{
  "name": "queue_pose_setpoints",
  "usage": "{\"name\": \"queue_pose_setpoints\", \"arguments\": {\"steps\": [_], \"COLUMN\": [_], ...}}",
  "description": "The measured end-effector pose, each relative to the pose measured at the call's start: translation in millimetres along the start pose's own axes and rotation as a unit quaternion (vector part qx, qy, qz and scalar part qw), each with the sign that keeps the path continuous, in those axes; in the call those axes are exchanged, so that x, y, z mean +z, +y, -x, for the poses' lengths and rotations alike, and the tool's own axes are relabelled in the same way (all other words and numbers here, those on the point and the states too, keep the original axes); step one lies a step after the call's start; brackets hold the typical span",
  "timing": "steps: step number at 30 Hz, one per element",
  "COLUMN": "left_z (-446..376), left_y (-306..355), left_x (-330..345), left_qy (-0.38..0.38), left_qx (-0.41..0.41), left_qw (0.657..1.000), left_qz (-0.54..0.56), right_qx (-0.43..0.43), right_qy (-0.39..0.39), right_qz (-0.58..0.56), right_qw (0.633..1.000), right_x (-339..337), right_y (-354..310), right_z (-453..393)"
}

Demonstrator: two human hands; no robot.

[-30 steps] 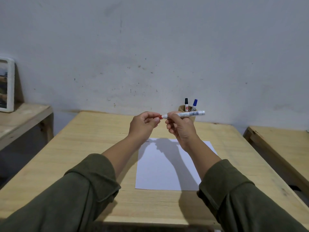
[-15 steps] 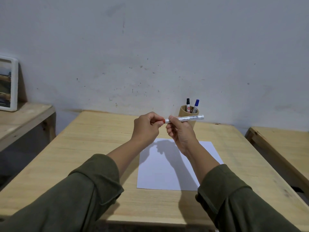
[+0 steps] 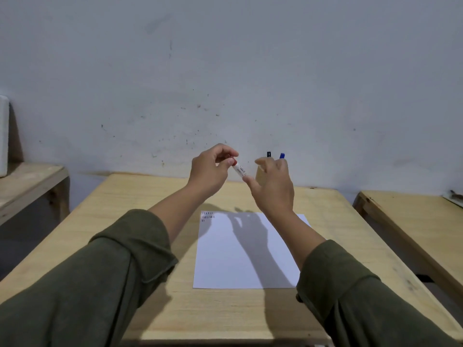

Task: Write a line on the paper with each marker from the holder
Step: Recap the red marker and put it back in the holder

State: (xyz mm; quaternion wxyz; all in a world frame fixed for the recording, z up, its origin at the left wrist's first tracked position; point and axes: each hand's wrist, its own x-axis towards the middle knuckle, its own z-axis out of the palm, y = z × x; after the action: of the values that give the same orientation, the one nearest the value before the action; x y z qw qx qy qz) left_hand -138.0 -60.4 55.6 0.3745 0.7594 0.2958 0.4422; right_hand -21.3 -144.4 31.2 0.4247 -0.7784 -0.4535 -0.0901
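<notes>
A white marker with a red cap hangs tilted in the air above the far end of the table. My left hand pinches its red-capped end between thumb and fingers. My right hand is beside it with loosely spread fingers, and one fingertip touches the marker's lower end. Behind my right hand a black marker and a blue marker stick up from the holder, which my hand mostly hides. The white paper lies flat on the table below my hands, with small dark marks at its top left corner.
The wooden table runs to a grey wall. A second wooden surface stands to the right across a gap. On the left, a lower wooden shelf carries a white framed object.
My right hand has let go of the marker's barrel and spread its fingers. The marker has swung from level to tilted down to the right, held only by my left hand.
</notes>
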Motion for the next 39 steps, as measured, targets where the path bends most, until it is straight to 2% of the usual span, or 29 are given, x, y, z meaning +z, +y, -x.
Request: {"name": "queue_pose_setpoints", "arguments": {"steps": [4, 9, 13, 19, 26, 30, 39], "left_z": [-16, -42, -58, -70, -80, -85, -86], "left_y": [18, 33, 12, -39, -60, -64, -65], "left_x": [12, 34, 54, 96, 133, 140, 141], "left_qy": [-0.023, -0.035, -0.044, -0.134, -0.178, -0.179, -0.164], "left_qx": [0.030, 0.039, -0.007, -0.101, -0.160, -0.154, -0.113], "left_qw": [0.999, 0.998, 0.999, 0.984, 0.971, 0.972, 0.979], "left_qz": [0.009, 0.040, 0.031, -0.064, -0.027, -0.012, 0.038], "right_qx": [-0.030, 0.011, 0.072, 0.133, 0.165, 0.170, 0.211], "right_qy": [-0.047, -0.020, 0.039, 0.071, 0.029, -0.011, -0.067], "right_qz": [-0.048, -0.133, -0.180, -0.234, -0.187, -0.127, -0.105], "right_qw": [0.997, 0.991, 0.980, 0.961, 0.968, 0.977, 0.970], "right_x": [-6, -17, -27, -24, 6, 15, 25], "right_y": [10, 18, 39, 72, 99, 110, 121], "right_z": [-11, -32, -67, -112, -129, -127, -123]}}
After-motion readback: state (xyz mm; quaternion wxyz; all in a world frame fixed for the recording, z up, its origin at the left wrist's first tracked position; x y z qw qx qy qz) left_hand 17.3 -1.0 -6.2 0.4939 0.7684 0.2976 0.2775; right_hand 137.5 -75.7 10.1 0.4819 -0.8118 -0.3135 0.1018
